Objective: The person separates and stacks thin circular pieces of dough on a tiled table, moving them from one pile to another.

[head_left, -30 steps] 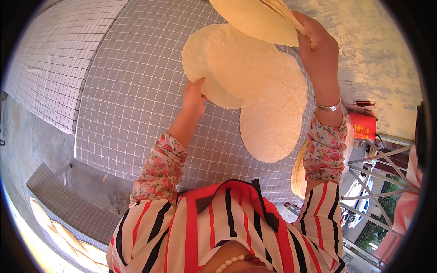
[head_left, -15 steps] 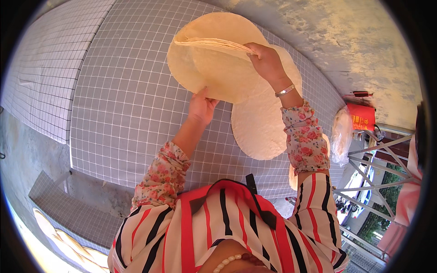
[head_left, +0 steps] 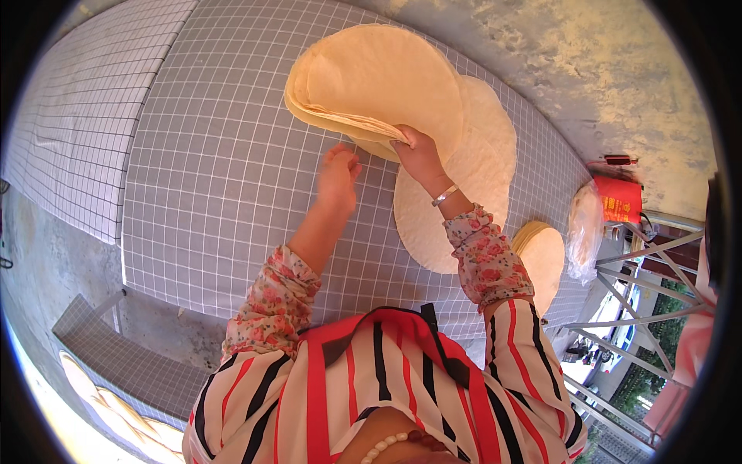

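Note:
Large, thin, round flatbreads (head_left: 379,69) lie in a pile near the far side of the table. With my right hand (head_left: 421,158) I grip the near edge of several layers, thumb on top and fingers beneath; the layers are folded over toward me. A paler flatbread (head_left: 429,224) lies partly under the pile, and another one (head_left: 491,116) shows to its right. My left hand (head_left: 338,182) is just off the pile's near edge, its fingers loosely bent, slightly blurred and holding nothing I can see.
A grey checked cloth (head_left: 224,155) covers the table. Beside my right forearm stands a stack of smaller round flatbreads (head_left: 541,263). Farther right are a clear plastic bag (head_left: 583,228) and a red box (head_left: 618,199). A metal frame (head_left: 649,309) rises at the right, and a worn wall (head_left: 618,77) lies beyond the table.
My right hand has drawn the lifted edge of the layers toward me, folding them down. My left hand has come away from the bread edge. The smaller stack shows more.

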Demonstrator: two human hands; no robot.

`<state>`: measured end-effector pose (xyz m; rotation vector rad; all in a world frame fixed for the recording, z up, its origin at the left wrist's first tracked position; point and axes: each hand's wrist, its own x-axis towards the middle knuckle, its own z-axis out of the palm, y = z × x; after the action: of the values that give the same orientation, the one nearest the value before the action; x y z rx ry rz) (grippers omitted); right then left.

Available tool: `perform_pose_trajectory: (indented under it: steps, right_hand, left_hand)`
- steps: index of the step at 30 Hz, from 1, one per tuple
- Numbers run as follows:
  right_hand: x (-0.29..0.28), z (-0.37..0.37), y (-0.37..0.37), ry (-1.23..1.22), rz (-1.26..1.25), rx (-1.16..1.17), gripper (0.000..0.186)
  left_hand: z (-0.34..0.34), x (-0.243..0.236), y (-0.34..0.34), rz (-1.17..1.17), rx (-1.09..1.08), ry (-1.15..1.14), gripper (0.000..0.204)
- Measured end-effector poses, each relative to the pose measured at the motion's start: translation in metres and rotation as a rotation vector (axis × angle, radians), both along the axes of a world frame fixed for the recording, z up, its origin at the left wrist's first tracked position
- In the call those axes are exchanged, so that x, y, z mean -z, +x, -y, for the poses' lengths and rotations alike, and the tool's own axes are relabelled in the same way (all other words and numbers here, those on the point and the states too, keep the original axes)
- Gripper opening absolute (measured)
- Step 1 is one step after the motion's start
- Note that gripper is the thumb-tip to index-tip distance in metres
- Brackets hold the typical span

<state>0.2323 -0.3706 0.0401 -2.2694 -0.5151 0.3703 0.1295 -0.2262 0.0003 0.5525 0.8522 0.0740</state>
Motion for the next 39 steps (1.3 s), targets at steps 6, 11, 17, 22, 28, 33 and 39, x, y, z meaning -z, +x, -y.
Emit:
perform_pose_trajectory:
  steps: [6, 11, 17, 22, 28, 33, 39]
  right_hand:
    - [-0.021, 0.017, 0.033, 0.250, -0.325, 0.010, 0.035]
    - [-0.035, 0.017, 0.052, 0.177, -0.482, 0.015, 0.038]
    - [-0.043, 0.013, 0.057, 0.150, -0.507, -0.054, 0.041]
    - [-0.039, 0.017, 0.065, 0.170, -0.464, -0.086, 0.042]
    - [-0.172, 0.006, 0.144, -0.062, 0.141, -0.066, 0.035]
    - [-0.266, 0.019, 0.095, -0.085, 0.647, -0.220, 0.039]
    - [-0.115, 0.026, 0.055, -0.179, 0.827, -0.278, 0.037]
  left_hand:
    - [0.002, 0.010, 0.029, 0.058, 0.134, 0.010, 0.041]
    - [0.019, -0.014, 0.062, 0.134, 0.148, -0.077, 0.041]
    - [0.023, -0.015, 0.069, 0.132, 0.083, -0.104, 0.036]
    - [0.024, -0.002, 0.063, 0.127, 0.109, -0.017, 0.032]
    - [0.022, 0.024, 0.068, 0.003, 0.175, 0.061, 0.031]
    - [0.033, 0.035, 0.071, 0.052, 0.137, 0.011, 0.029]
    - [0.023, 0.022, 0.062, 0.094, 0.154, -0.024, 0.025]
